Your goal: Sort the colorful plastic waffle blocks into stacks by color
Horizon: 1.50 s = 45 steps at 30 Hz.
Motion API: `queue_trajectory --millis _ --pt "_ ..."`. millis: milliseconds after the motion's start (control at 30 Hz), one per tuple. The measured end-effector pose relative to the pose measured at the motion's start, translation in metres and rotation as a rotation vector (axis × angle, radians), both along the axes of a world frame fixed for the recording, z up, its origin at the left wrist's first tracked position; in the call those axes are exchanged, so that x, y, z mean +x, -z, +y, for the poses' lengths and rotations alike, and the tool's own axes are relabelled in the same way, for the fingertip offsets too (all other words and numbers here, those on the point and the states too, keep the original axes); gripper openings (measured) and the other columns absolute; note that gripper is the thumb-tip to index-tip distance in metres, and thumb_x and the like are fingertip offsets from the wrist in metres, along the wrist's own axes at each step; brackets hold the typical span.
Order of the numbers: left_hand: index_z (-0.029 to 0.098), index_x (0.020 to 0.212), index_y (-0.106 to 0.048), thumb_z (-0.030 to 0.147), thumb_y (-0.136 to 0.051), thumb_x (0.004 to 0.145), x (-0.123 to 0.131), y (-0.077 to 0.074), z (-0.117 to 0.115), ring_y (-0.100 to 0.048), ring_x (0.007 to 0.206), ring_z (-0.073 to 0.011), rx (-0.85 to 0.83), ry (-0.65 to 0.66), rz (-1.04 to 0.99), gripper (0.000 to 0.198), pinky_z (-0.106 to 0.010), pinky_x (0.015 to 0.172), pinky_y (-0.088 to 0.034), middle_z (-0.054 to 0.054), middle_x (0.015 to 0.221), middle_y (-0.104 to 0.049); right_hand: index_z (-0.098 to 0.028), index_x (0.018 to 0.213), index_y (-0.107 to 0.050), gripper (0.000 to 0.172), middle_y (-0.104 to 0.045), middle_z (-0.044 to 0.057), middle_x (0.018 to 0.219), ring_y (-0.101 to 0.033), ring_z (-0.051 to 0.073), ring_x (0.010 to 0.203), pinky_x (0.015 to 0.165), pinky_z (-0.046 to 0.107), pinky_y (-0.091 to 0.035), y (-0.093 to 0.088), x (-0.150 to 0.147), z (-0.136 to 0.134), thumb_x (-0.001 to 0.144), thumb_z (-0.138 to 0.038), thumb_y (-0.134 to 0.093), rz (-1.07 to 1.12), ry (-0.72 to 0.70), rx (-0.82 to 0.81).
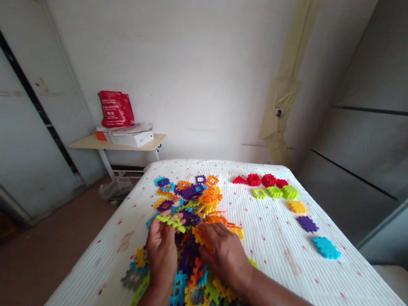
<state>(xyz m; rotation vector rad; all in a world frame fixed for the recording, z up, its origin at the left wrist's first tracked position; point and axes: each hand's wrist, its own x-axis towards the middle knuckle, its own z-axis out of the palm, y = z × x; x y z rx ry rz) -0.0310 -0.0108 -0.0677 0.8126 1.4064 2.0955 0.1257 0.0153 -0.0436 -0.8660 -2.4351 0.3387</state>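
My left hand [163, 250] is closed on a lime-green interlocking plastic piece [172, 222], lifted above the left side of a mixed pile. My right hand [223, 252] reaches into the middle of that pile. Its fingers lie over orange pieces [218, 219] and a yellow piece [198, 235]; the fingertips are partly hidden. Around both hands lie notched tiles and frames, among them purple pieces [188, 253], a blue frame [179, 289], a yellow frame [196, 302] and a grey piece [132, 279].
On the right of the white bedspread [259, 274] are sorted groups: red pieces [268, 180], green pieces [290, 192], a yellow tile [297, 206], a purple tile [307, 223] and blue tiles [326, 247]. A small table [89, 143] holding a red bag [114, 110] stands beyond.
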Motion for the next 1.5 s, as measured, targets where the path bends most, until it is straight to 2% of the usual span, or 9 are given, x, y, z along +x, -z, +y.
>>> queue_trajectory --millis 300,600,667,767,800,900,1133,1300,1500 --pt "0.019 0.094 -0.053 0.033 -0.065 0.077 0.003 0.004 -0.002 -0.067 0.091 -0.0195 0.047 0.07 0.147 0.025 -0.032 0.082 -0.053 -0.008 0.099 -0.07 -0.02 0.096 -0.064 0.017 -0.067 0.005 0.094 -0.062 0.017 0.086 0.078 0.027 -0.047 -0.019 0.005 0.005 0.083 -0.029 -0.058 0.331 -0.025 -0.211" --pt "0.018 0.091 -0.058 0.035 -0.064 0.076 0.008 0.003 -0.005 -0.066 0.096 -0.0218 0.01 0.111 0.343 0.023 -0.033 0.085 -0.052 -0.009 0.099 -0.07 -0.021 0.083 -0.067 0.009 -0.066 0.001 0.08 -0.06 0.012 0.07 0.064 0.02 -0.044 -0.023 -0.001 0.018 0.08 -0.017 -0.059 0.369 -0.107 -0.246" --pt "0.019 0.104 -0.057 0.032 -0.064 0.077 0.009 0.004 -0.004 -0.064 0.099 -0.0208 0.03 0.127 0.355 0.031 -0.032 0.086 -0.052 -0.01 0.11 -0.067 -0.021 0.084 -0.067 0.011 -0.067 0.0 0.079 -0.06 0.011 0.068 0.062 0.019 -0.043 -0.02 0.006 0.034 0.079 -0.017 -0.059 0.379 -0.051 -0.228" --pt "0.023 0.122 -0.05 0.03 -0.061 0.08 0.008 0.006 -0.002 -0.063 0.101 -0.0188 0.053 0.1 0.372 0.044 -0.033 0.087 -0.051 -0.011 0.122 -0.06 -0.02 0.085 -0.068 0.014 -0.068 0.001 0.08 -0.06 0.012 0.068 0.064 0.02 -0.043 -0.01 0.024 0.078 0.078 -0.015 -0.058 0.241 0.25 -0.091" --pt "0.023 0.124 -0.049 0.031 -0.061 0.081 0.007 0.007 -0.002 -0.063 0.099 -0.0184 0.052 0.078 0.377 0.046 -0.033 0.086 -0.051 -0.011 0.121 -0.06 -0.021 0.085 -0.069 0.015 -0.069 0.002 0.082 -0.061 0.013 0.07 0.067 0.021 -0.043 -0.005 0.031 0.094 0.078 -0.015 -0.057 0.155 0.406 -0.041" --pt "0.021 0.124 -0.05 0.032 -0.06 0.081 0.004 0.009 -0.001 -0.064 0.093 -0.0179 0.032 0.046 0.386 0.045 -0.033 0.084 -0.052 -0.01 0.112 -0.063 -0.017 0.087 -0.069 0.022 -0.071 0.007 0.086 -0.062 0.017 0.074 0.07 0.024 -0.042 0.013 0.05 0.138 0.079 -0.011 -0.05 0.089 0.58 -0.024" --pt "0.02 0.119 -0.054 0.036 -0.06 0.081 0.004 0.01 -0.001 -0.065 0.089 -0.0181 -0.027 0.044 0.368 0.042 -0.032 0.082 -0.054 -0.009 0.106 -0.065 -0.014 0.084 -0.068 0.023 -0.07 0.009 0.087 -0.062 0.017 0.078 0.067 0.023 -0.039 0.046 0.062 0.177 0.081 -0.01 -0.046 -0.093 0.698 -0.054" --pt "0.021 0.114 -0.056 0.036 -0.062 0.08 0.005 0.011 0.0 -0.066 0.09 -0.0177 -0.028 0.056 0.344 0.038 -0.03 0.082 -0.054 -0.008 0.106 -0.065 -0.014 0.09 -0.067 0.029 -0.068 0.01 0.093 -0.061 0.016 0.081 0.068 0.022 -0.039 0.055 0.059 0.186 0.09 -0.014 -0.038 -0.204 0.724 -0.047" --pt "0.019 0.11 -0.059 0.034 -0.058 0.083 0.005 0.012 -0.002 -0.066 0.089 -0.0172 -0.023 0.041 0.367 0.031 -0.03 0.081 -0.054 -0.009 0.105 -0.067 -0.011 0.094 -0.065 0.028 -0.066 0.013 0.096 -0.061 0.018 0.082 0.069 0.024 -0.04 0.058 0.057 0.186 0.088 -0.011 -0.037 -0.269 0.702 -0.035"
